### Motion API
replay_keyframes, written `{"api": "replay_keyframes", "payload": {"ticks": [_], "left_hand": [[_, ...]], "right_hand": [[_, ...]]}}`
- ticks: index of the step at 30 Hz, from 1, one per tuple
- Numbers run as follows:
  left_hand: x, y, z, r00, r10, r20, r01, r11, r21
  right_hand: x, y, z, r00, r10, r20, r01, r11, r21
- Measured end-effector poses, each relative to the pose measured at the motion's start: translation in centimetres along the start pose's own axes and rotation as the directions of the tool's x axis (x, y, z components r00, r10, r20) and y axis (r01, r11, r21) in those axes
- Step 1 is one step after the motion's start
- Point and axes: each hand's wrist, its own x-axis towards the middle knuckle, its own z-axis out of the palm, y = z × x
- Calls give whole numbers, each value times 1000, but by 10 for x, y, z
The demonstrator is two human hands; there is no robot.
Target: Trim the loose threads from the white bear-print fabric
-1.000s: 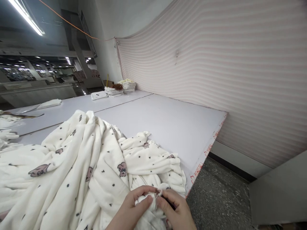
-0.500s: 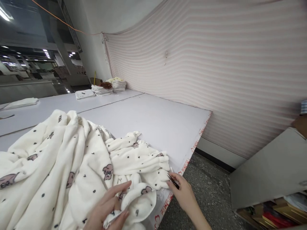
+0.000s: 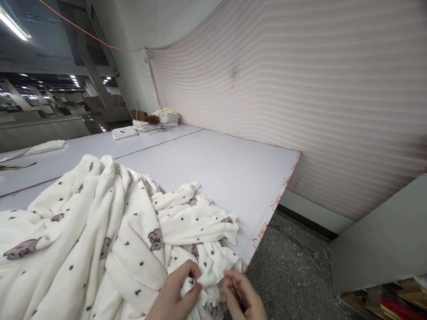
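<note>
Your R hand (image 3: 243, 297) has come back in: a moment ago it was out at the table's (image 3: 233, 164) R edge, away from your L hand (image 3: 180, 291); now it's right beside it again, at the table's near R corner. L has changed too: fingers were spread over a turned-out flap, now thumb + index are clamped on a pinch of the cream cloth (image 3: 215, 266). R fingers are curled around a small dark tool (image 3: 238, 297), thumb + index tips apart; can't tell if they touch the cloth, or what the tool is exactly.

Means, I'd judge, both hands are on the same bit again, L steadying it w/ tool close by. Cloth lies along the table's near R edge, next to the big heap (image 3: 133, 244) on the table's near side. Folded stacks (image 3: 147, 126) sit at the table's far end, unchanged.
</note>
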Motion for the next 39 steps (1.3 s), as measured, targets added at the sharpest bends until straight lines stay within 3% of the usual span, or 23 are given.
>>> {"api": "replay_keyframes", "payload": {"ticks": [2, 5, 11, 15, 16, 18, 20, 22, 24, 27, 35, 39], "left_hand": [[-6, -3, 2, 991, 121, -64, -117, 991, 57], [-15, -9, 10, 949, 279, -148, -252, 951, 178], [-18, -19, 23, 851, 431, -299, -285, 859, 426], [-14, -15, 22, 819, 496, -288, -383, 847, 369], [-14, -13, 21, 832, 482, -275, -400, 864, 306], [-12, -9, 17, 895, 378, -236, -356, 925, 131], [-11, -4, 12, 966, 189, -178, -198, 980, -34], [-10, 1, 6, 993, -1, -121, -16, 990, -141], [-9, 4, 0, 989, -126, -84, 107, 973, -203], [-9, 6, -4, 977, -211, -37, 195, 945, -263], [-11, 7, 0, 971, -237, -29, 227, 953, -198], [-10, 12, -1, 965, -248, -79, 223, 945, -240]], "right_hand": [[10, -3, -8, 1000, -12, -12, 10, 995, -98], [29, -17, -16, 994, -70, 86, 85, 981, -177], [39, -42, -17, 978, -33, 206, 57, 992, -112], [33, -45, -20, 974, -97, 204, 125, 984, -128], [32, -45, -20, 976, -104, 190, 130, 983, -131], [32, -46, -20, 985, -88, 151, 109, 985, -138], [34, -48, -19, 989, -53, 137, 68, 992, -105], [37, -49, -15, 982, -64, 180, 71, 997, -35], [40, -50, -10, 965, -121, 232, 120, 993, 17], [41, -49, 0, 955, -146, 258, 156, 988, -18], [34, -51, 14, 960, -153, 233, 205, 955, -216], [37, -56, 17, 982, -53, 184, 83, 984, -158]]}}
